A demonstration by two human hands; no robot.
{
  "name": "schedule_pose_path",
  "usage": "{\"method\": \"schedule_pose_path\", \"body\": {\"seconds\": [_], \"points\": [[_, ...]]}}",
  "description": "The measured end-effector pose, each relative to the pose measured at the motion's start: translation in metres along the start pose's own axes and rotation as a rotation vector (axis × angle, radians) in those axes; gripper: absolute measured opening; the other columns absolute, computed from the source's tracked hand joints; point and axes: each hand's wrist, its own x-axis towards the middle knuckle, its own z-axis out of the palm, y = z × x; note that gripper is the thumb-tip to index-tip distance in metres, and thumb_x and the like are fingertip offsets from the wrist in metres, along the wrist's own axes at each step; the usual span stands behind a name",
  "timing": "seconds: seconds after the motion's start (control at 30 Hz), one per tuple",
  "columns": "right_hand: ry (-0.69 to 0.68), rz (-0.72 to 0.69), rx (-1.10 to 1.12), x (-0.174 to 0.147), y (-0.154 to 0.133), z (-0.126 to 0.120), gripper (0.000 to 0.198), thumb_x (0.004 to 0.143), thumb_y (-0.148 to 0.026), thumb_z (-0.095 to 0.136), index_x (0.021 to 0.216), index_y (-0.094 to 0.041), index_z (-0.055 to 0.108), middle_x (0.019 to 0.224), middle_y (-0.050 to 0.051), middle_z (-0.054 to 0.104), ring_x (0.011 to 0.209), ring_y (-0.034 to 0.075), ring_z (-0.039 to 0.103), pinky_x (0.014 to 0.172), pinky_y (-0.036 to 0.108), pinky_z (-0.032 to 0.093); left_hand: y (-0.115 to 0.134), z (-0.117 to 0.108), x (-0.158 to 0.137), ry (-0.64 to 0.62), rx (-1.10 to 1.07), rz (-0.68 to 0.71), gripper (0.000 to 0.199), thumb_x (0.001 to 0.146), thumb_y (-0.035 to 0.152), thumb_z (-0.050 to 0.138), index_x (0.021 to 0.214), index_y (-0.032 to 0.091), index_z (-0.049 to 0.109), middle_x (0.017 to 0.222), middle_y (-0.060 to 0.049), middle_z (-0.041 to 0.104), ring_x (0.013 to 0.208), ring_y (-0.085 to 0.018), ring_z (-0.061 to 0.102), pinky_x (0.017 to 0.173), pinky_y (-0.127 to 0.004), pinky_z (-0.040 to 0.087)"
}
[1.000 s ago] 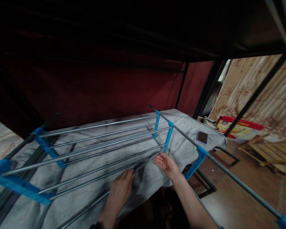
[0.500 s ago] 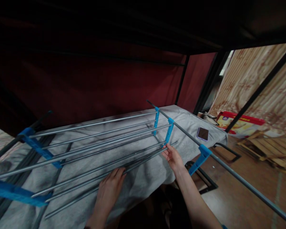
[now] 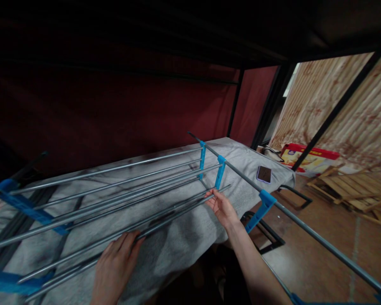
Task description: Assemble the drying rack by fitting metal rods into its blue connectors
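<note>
1. The left hand (image 3: 116, 263) is reaching in from below, palm down, its fingers curling over the rod and the thumb lying on the near side; it is grasping the rod, though how tightly I cannot tell.
2. The right hand (image 3: 221, 207) is stretching forward on a long, slanting forearm, and its fingertips are pinching the same rod near the far end.
3. The loose metal rod (image 3: 178, 215) is lying between the two sets of fingers, its long axis running from the near left, behind the left hand, to the far right, with its tip poking just past the right fingers.
4. Parallel metal bars (image 3: 146, 161) are running beyond the fingers of both hands, roughly along the rod.
5. A blue bracket (image 3: 220, 173) is standing just beyond the right fingertips, close to the rod's tip.
6. A long pole (image 3: 320, 239) is slanting past the right fingers on their right side.
7. A grey sheet (image 3: 178, 250) is spreading beneath the fingers; a phone (image 3: 264, 174) is resting on it, beyond and right of the right fingers.
</note>
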Motion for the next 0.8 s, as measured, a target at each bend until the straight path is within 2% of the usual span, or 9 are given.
{"method": "schedule_pose_path", "body": {"seconds": [0.13, 0.33, 0.53, 0.8], "points": [[-0.043, -0.002, -0.035, -0.002, 0.007, 0.009, 0.02, 0.079, -0.035, 0.078, 0.081, -0.018, 0.068, 0.083, 0.004, 0.073, 0.075, 0.014, 0.069, 0.073, 0.026, 0.059, -0.009, -0.005, -0.003, 0.012, -0.036, 0.011, 0.027, 0.1, 0.041, 0.045, 0.109, 0.022, 0.061, 0.094, -0.002, 0.071, 0.077, -0.019, 0.064, 0.075, -0.031, 0.046], [-0.052, -0.011, -0.042, -0.002, 0.015, 0.019, 0.022, 0.08, -0.038, 0.077, 0.081, -0.018, 0.068, 0.083, 0.004, 0.074, 0.074, 0.013, 0.069, 0.073, 0.026, 0.058, -0.011, -0.007, -0.005, 0.008, -0.056, -0.016, 0.028, 0.099, 0.043, 0.045, 0.11, 0.024, 0.063, 0.091, 0.0, 0.072, 0.075, -0.018, 0.066, 0.072, -0.029, 0.047], [-0.185, -0.009, -0.032, -0.006, 0.016, 0.028, 0.022, 0.075, -0.029, 0.081, 0.092, -0.019, 0.069, 0.093, 0.005, 0.075, 0.083, 0.015, 0.07, 0.083, 0.031, 0.058, -0.016, -0.007, -0.008, 0.02, -0.031, -0.025, 0.03, 0.099, 0.044, 0.045, 0.108, 0.022, 0.063, 0.092, -0.002, 0.072, 0.076, -0.02, 0.066, 0.074, -0.031, 0.047], [-0.107, -0.046, -0.069, -0.004, 0.024, 0.033, 0.026, 0.07, -0.034, 0.086, 0.08, -0.02, 0.065, 0.087, 0.002, 0.074, 0.077, 0.013, 0.069, 0.078, 0.027, 0.059, -0.017, -0.004, -0.009, 0.011, -0.018, -0.055, 0.029, 0.099, 0.043, 0.046, 0.113, 0.022, 0.061, 0.096, -0.003, 0.072, 0.078, -0.021, 0.066, 0.074, -0.031, 0.047]]}}
